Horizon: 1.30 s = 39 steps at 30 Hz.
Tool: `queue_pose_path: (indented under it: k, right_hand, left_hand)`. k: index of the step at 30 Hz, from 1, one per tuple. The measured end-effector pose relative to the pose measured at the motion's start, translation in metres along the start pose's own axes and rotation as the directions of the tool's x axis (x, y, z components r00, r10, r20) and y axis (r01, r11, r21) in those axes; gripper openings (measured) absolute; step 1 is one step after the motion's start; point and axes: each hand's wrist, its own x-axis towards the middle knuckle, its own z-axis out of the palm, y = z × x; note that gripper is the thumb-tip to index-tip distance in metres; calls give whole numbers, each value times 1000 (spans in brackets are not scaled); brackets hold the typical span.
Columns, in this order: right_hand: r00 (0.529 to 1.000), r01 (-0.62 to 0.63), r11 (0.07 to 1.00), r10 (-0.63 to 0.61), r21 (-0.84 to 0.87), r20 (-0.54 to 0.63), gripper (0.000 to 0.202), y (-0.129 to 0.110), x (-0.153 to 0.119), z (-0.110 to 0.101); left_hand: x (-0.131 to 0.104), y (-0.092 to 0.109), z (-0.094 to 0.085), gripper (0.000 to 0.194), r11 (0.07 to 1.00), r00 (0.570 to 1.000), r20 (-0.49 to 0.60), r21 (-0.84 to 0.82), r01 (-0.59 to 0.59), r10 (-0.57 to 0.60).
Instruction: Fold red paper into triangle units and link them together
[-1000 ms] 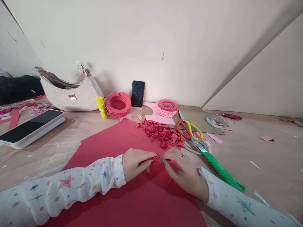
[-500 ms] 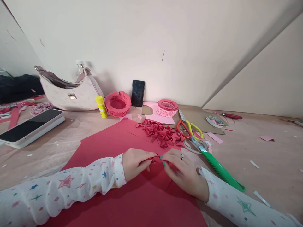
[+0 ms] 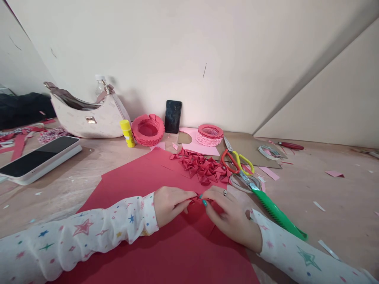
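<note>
Between my fingertips is a small folded red paper piece (image 3: 197,198), partly covered by them. My left hand (image 3: 171,203) pinches its left end, and my right hand (image 3: 227,211), with a ring and teal nails, pinches its right end. Both hands are just above large red paper sheets (image 3: 166,248). Beyond them lies a heap of folded red paper triangles (image 3: 204,167). Two round structures of interlocked paper stand farther back: a red ring (image 3: 148,130) and a pink ring with a red top (image 3: 209,135).
Scissors with red and yellow handles (image 3: 238,161) and a green-handled cutter (image 3: 278,213) lie right of the heap, near tape rolls (image 3: 269,152). A yellow glue stick (image 3: 127,134), black phone (image 3: 173,116), handbag (image 3: 89,118) and white-cased phone (image 3: 41,157) stand or lie toward the back and left.
My hands stay in nearly the same place, with only slight finger shifts on the folded red piece. Everything else is unchanged.
</note>
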Motion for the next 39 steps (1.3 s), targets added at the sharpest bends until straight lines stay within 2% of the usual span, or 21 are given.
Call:
queue_pose_path:
  k: [11, 16, 19, 24, 27, 29, 34, 39]
  right_hand:
    - [999, -45, 997, 44, 69, 23, 18, -1, 0, 0]
    - [1000, -26, 998, 25, 52, 14, 19, -1, 0, 2]
    - [999, 42, 999, -42, -17, -4, 18, 1, -2, 3]
    - [967, 254, 957, -256, -142, 4, 20, 1, -5, 0]
    - [955, 297, 939, -296, -171, 34, 21, 0, -5, -1]
    - [962, 273, 947, -272, -170, 30, 20, 0, -5, 0]
    - [993, 107, 987, -111, -118, -29, 17, 2, -5, 3]
    - [992, 114, 986, -120, -121, -45, 16, 1, -4, 1]
  left_hand:
    - [-1, -3, 1, 25, 998, 999, 10, 32, -45, 45]
    - [-2, -4, 0, 27, 992, 995, 67, 97, -85, 79]
    - [-3, -3, -1, 27, 988, 994, 64, 125, -93, 85]
    - [-2, -2, -1, 25, 993, 998, 53, 114, -40, 35]
    - [-1, -1, -1, 25, 995, 999, 53, 98, -20, 15]
    - [0, -1, -2, 25, 996, 998, 53, 87, -18, 13]
    - [0, -1, -2, 26, 998, 997, 72, 70, -9, 4]
    - [0, -2, -1, 24, 998, 998, 56, 63, -2, -2]
